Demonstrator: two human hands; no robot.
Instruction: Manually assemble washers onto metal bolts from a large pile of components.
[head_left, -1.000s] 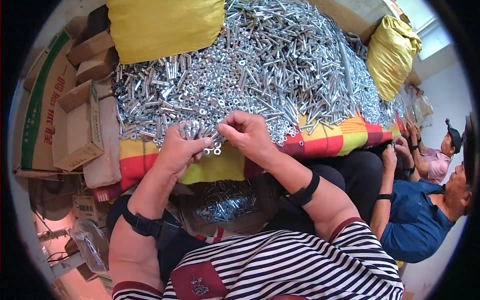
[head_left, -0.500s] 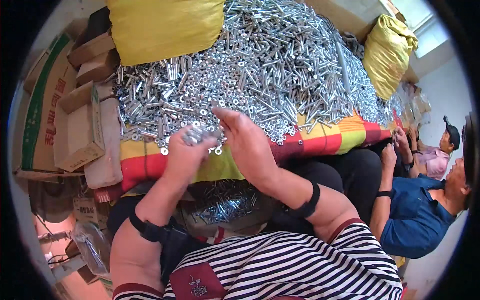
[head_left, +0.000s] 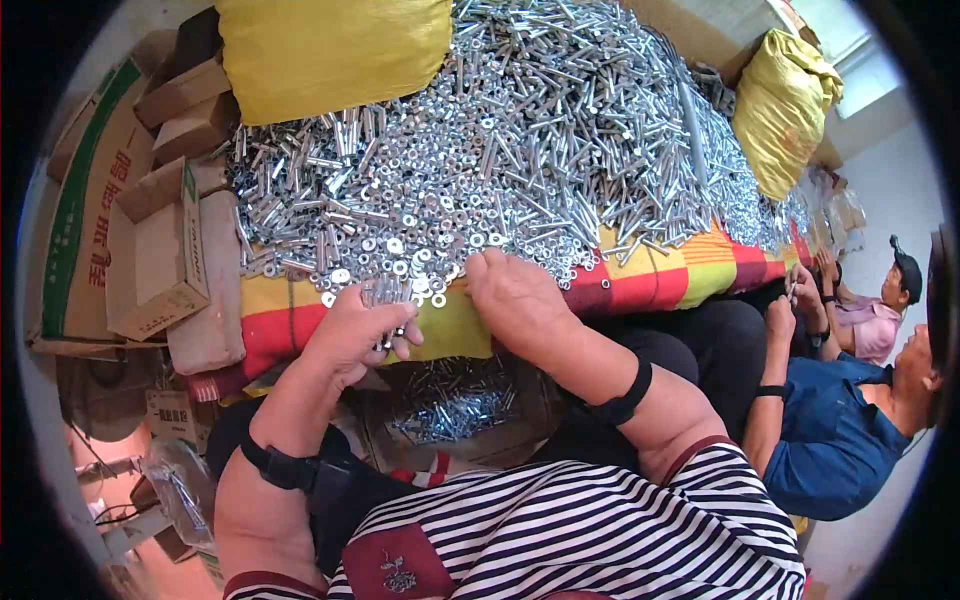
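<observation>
In the middle of the frame, a little left of centre, the left hand [head_left: 358, 328] is curled around a bundle of silver fasteners [head_left: 390, 293], thumb across the near side, with shiny pieces poking up above the thumb and a few ends showing below it by the fingers. Just right of centre, the right hand [head_left: 520, 300] is turned back upward, its fingers bunched and bent down at the near edge of the heap; the fingertips are hidden, so I cannot tell whether they pinch anything. Between and just beyond the two hands lie loose flat washers [head_left: 422, 282], some of them on the yellow-green part of a checked blanket [head_left: 650, 290] that runs across the middle of the frame in red, yellow and dark squares. Behind them, a broad heap of bolts [head_left: 610, 130], mixed with nuts and washers toward its left, fills the upper middle. A yellow sack [head_left: 335, 60] lies over the heap at upper left, and a tied yellow bag [head_left: 785, 115] stands at upper right. An open-topped carton [head_left: 155, 255] sits tilted at the left. Below the blanket, at lower centre, more metal pieces [head_left: 455, 412] lie in a box. At the right edge, a co-worker in a blue shirt [head_left: 830, 435] holds both hands close together near the blanket, beside another person in pink [head_left: 868, 328].
</observation>
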